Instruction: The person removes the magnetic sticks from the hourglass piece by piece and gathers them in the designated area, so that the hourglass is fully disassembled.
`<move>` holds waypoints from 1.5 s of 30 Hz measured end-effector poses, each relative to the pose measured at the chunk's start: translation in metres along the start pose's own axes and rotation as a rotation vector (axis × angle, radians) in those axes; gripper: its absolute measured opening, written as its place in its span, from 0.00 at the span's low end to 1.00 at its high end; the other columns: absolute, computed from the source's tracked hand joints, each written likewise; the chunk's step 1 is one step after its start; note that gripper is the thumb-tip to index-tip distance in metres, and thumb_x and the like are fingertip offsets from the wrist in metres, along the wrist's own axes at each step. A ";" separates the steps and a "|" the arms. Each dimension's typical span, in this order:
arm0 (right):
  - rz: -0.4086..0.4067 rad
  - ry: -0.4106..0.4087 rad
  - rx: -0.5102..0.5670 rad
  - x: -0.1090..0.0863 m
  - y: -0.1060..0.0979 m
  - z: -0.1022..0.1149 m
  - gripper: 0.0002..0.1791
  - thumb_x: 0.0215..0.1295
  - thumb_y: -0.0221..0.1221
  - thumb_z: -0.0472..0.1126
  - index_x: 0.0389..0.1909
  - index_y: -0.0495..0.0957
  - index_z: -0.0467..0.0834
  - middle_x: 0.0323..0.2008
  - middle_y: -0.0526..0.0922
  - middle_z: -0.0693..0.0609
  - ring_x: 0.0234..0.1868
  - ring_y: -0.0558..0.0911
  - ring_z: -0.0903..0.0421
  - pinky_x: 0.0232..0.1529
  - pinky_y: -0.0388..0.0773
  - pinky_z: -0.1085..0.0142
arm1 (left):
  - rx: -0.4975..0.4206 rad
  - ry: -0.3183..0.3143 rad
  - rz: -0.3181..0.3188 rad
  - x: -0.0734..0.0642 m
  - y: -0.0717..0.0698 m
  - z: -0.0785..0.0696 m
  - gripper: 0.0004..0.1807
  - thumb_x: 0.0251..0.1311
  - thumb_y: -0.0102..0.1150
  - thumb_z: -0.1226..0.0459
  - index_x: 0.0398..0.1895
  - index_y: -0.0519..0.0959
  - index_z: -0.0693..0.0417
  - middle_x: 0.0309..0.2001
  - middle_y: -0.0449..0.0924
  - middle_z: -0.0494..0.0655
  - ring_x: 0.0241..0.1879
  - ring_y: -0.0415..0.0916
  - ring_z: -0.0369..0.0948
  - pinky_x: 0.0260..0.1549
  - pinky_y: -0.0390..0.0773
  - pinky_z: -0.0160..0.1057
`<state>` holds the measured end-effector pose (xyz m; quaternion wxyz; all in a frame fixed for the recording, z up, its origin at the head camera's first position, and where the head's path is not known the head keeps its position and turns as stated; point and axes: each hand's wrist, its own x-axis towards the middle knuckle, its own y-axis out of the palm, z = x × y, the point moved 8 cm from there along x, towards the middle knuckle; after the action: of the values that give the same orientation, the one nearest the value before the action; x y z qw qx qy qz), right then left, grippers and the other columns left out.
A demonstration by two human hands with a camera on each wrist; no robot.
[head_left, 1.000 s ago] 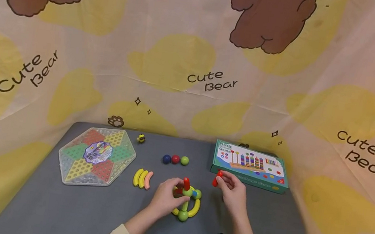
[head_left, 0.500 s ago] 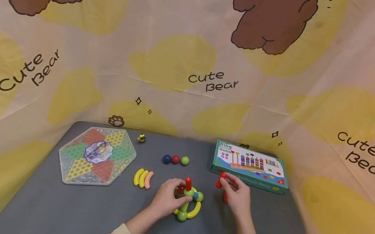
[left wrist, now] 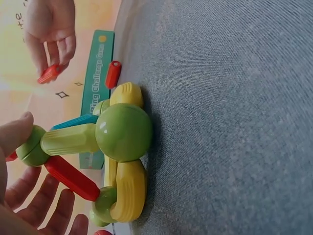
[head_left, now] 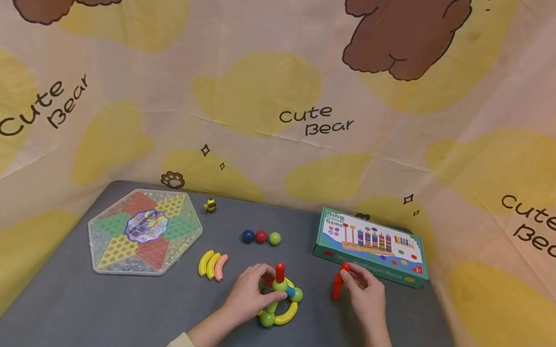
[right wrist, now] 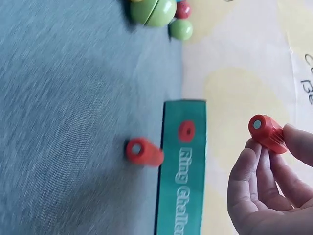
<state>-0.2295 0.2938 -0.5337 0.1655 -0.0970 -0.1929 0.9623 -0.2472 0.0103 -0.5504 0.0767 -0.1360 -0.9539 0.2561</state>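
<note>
My left hand (head_left: 251, 291) grips the top of a magnetic ball-and-stick structure (left wrist: 124, 131), its thumb on the upper green ball (left wrist: 32, 149). Yellow curved rods and green balls form the base; green, red and blue straight rods rise from it to that ball. A red stick (head_left: 280, 271) points up from the top. To the right, my right hand (head_left: 367, 299) pinches a red magnetic stick (right wrist: 266, 132) between thumb and fingertips, a round magnet showing at its end. Below it a second red stick (right wrist: 144, 152) lies on the grey table.
A green game box (head_left: 371, 249) stands at the back right. Blue, red and green balls (head_left: 261, 237) line up behind the structure. Left of it lie curved yellow and pink rods (head_left: 212, 265). A hexagonal checkers board (head_left: 115, 228) and a small bee figure (head_left: 210, 205) are farther left.
My right hand has moved to the right with its red stick, over the loose red stick on the table. My left hand stays at the structure, whose base has turned slightly.
</note>
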 end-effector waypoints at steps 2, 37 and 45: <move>-0.002 0.004 -0.007 0.000 -0.004 -0.003 0.26 0.69 0.63 0.53 0.62 0.78 0.43 0.57 0.83 0.41 0.52 0.82 0.49 0.44 0.80 0.76 | 0.008 0.012 0.002 0.000 -0.001 -0.001 0.21 0.54 0.74 0.47 0.45 0.80 0.46 0.42 0.79 0.39 0.45 0.73 0.45 0.41 0.77 0.38; 0.102 0.045 -0.295 0.029 0.004 -0.059 0.22 0.66 0.66 0.46 0.49 0.82 0.31 0.35 0.87 0.44 0.30 0.80 0.56 0.30 0.78 0.67 | 0.048 0.106 -0.012 -0.006 -0.011 -0.010 0.20 0.61 0.70 0.55 0.54 0.84 0.51 0.49 0.83 0.41 0.51 0.78 0.42 0.55 0.79 0.47; -0.007 0.010 -0.304 0.028 -0.004 -0.053 0.24 0.70 0.62 0.51 0.53 0.81 0.34 0.39 0.86 0.41 0.35 0.81 0.51 0.33 0.75 0.67 | 0.039 0.103 0.002 -0.005 -0.009 -0.009 0.21 0.61 0.69 0.54 0.55 0.83 0.52 0.49 0.83 0.41 0.50 0.78 0.42 0.54 0.79 0.48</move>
<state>-0.2410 0.3248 -0.5838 0.1534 -0.1251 -0.3360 0.9208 -0.2426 0.0056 -0.5382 0.1280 -0.1487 -0.9434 0.2675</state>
